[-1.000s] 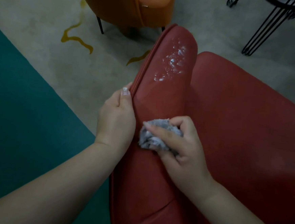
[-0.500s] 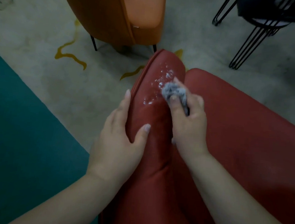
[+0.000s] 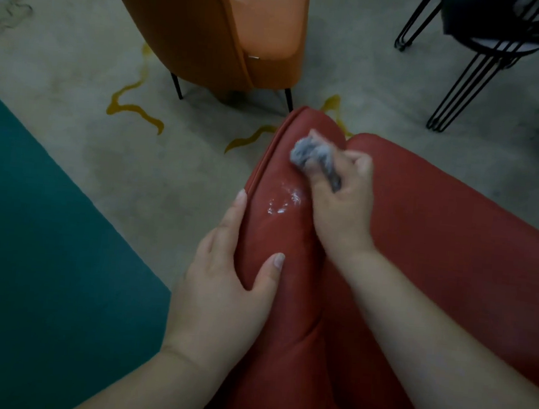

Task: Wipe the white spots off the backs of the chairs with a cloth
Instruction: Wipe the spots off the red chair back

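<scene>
A red chair (image 3: 435,249) fills the lower right, its padded back edge running from my body up to the middle of the frame. My left hand (image 3: 223,284) grips that back edge, thumb on the near face and fingers wrapped over the far side. My right hand (image 3: 342,203) holds a crumpled grey cloth (image 3: 313,157) and presses it on the top end of the back. A small patch of white spots (image 3: 282,203) lies on the red surface just below the cloth, between my two hands.
An orange chair (image 3: 210,32) on thin black legs stands just beyond the red one, with pale smears on its inner face. Black wire legs of a stool or table (image 3: 461,80) are at the upper right. A teal rug (image 3: 33,234) covers the floor at left.
My right hand moved the cloth from low on the chair back up onto the white patch, then to its top end. Fewer white spots show. My left hand shifted its grip on the edge.
</scene>
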Motion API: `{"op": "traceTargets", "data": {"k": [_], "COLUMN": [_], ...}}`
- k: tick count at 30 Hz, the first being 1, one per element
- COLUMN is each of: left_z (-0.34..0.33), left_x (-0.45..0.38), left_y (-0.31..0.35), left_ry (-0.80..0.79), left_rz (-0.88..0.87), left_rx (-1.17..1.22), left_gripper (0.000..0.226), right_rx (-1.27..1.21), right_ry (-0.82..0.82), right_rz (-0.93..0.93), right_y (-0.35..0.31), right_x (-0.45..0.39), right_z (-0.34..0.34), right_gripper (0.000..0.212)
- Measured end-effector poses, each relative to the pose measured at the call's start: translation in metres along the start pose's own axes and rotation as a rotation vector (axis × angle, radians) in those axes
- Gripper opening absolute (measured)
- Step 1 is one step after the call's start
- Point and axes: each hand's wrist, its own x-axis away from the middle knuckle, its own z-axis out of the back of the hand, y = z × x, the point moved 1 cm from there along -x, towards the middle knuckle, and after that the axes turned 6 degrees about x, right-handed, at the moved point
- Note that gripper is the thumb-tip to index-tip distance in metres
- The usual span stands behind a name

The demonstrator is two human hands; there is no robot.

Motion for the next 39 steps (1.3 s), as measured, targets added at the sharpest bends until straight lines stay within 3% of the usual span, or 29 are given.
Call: {"op": "traceTargets", "data": {"k": [2,4,10,16,20,22,24,28,33,36,39], "left_z": [0.000,0.000,0.002,0.000,0.001,0.001,0.001,0.000,0.001,0.002,0.001], "left_x": [-0.001,-0.002,-0.003,-0.003,-0.004,-0.004,-0.004,-0.003,-0.004,-0.003,-0.002], "left_y": [0.000,-0.001,-0.004,-0.004,-0.005,-0.005,-0.004,-0.005,-0.006,-0.004,-0.003], "left_ry": [0.007,0.011,0.008,0.074,0.083,0.085,0.102,0.103,0.097,0.104,0.107], "left_rz": [0.019,0.031,0.018,0.020,0.031,0.038,0.039,0.057,0.072,0.070,0.063], "left_rx": [0.004,0.015,0.123,0.178,0.180,0.191,0.196,0.197,0.193,0.217,0.249], "left_gripper": [0.077,0.077,0.053,0.046,0.047,0.046,0.046,0.045,0.047,0.046,0.044], "right_rx": [0.025,0.011,-0.035,0.028,0.101,0.085,0.091,0.061,0.058,-0.029,0.034], "right_ry": [0.052,0.031,-0.115,-0.021,-0.169,-0.232,-0.172,-0.034,-0.249,-0.253,-0.101], "right_rz": [-0.181,-0.200,0.208,-0.079,0.293,0.341,0.289,-0.020,0.377,0.284,0.107], "right_y": [0.003,0.000,-0.008,-0.018,-0.029,-0.021,-0.015,-0.023,-0.026,-0.010,-0.004], "right_x": [-0.034,-0.045,0.043,-0.014,0.038,0.058,0.044,-0.001,0.084,0.107,0.066], "right_z": [-0.009,-0.013,0.007,-0.007,0.004,0.015,0.016,-0.003,0.020,0.034,0.018], "right_gripper": [0.036,0.035,0.034,0.031,0.034,0.035,0.033,0.030,0.035,0.036,0.032]}}
